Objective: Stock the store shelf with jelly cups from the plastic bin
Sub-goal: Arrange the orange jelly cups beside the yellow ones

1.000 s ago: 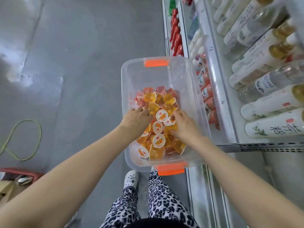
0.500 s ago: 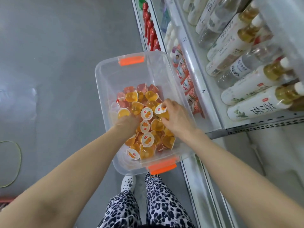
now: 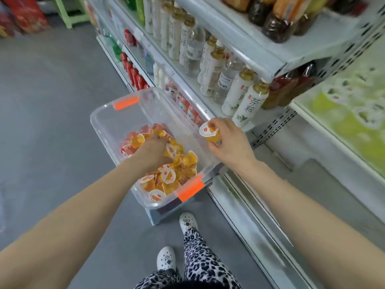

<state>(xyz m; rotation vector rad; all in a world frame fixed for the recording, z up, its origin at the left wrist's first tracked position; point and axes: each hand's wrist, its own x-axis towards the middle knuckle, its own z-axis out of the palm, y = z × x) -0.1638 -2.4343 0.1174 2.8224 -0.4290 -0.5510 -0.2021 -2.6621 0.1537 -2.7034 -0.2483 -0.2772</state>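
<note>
Over the bin (image 3: 125,119) rim, jelly cup (image 3: 210,133) pinched in right fingers (image 3: 217,123); left fingers (image 3: 160,141) buried among cups (image 3: 167,176), grip unclear.

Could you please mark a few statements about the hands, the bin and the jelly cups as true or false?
1. The right hand holds an orange jelly cup. True.
2. The left hand rests on the shelf. False: it is down in the bin, among the cups.
3. The bin has orange handles. True.
4. The bin is empty. False: many cups lie in it.
</note>
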